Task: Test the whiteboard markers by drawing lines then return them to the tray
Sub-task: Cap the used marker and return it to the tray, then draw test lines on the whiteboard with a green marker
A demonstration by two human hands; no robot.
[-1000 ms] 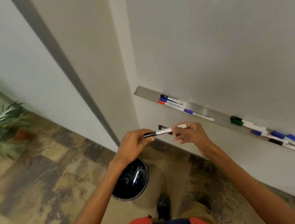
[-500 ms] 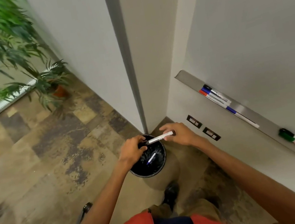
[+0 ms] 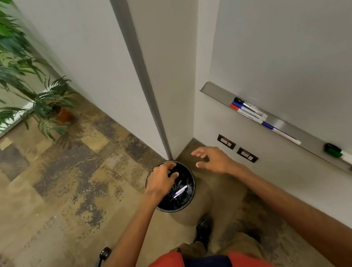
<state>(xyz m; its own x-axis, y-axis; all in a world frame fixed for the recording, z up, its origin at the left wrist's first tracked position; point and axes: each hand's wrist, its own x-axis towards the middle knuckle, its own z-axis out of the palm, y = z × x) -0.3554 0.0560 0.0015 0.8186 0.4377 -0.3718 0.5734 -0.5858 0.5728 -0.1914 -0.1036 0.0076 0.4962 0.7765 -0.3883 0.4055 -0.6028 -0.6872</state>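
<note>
A black bin [image 3: 189, 197] is standing in the far corner of the floor [image 3: 42, 202]. Two wall outlets [image 3: 247, 154] are sitting nearby, and a potted plant [image 3: 1, 53] is spreading along its left edge.

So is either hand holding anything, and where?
Nothing is held. The left hand hangs relaxed over the round black bin; the right hand is spread open.

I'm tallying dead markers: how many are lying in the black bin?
1 in view: a white marker in the bin, beside the left hand; that hand may hide more.
</note>
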